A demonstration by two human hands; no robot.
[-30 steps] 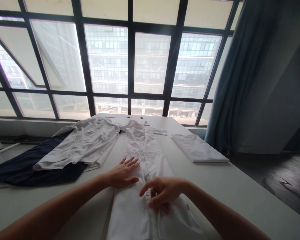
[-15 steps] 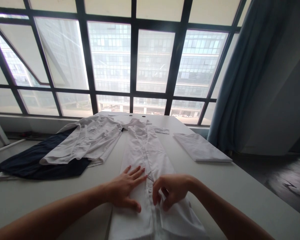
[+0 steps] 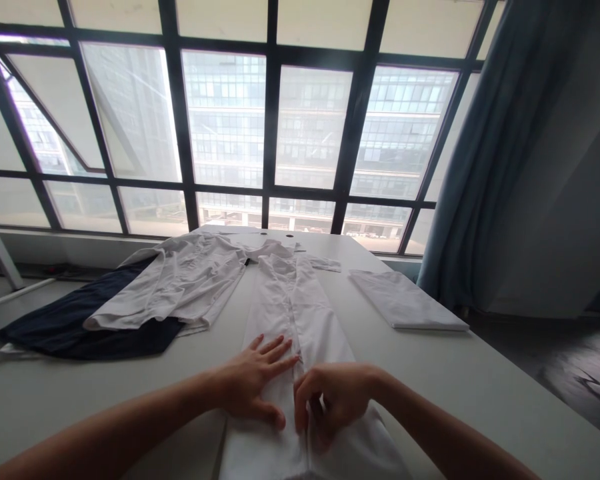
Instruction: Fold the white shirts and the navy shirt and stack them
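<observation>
A white shirt (image 3: 320, 320) lies lengthwise on the table in front of me, its collar end far away and its sides meeting along the middle. My left hand (image 3: 253, 380) rests flat on the left side of the cloth, fingers spread and pointing towards the middle seam. Just right of that seam, my right hand (image 3: 330, 400) is closed in a pinch on the edge of the shirt's right side. Its fingers partly hide the cloth they grip.
Left of the shirt, a crumpled white garment (image 3: 175, 280) overlaps a dark navy one (image 3: 80, 320). A folded white garment (image 3: 405, 300) lies to the right on the white table (image 3: 460, 380). Large windows stand beyond, with a blue-grey curtain (image 3: 475, 180) at the right.
My right hand has shifted slightly left and down, drawing the shirt's right edge to the middle, where the gap has narrowed. My left hand stays flat in almost the same place.
</observation>
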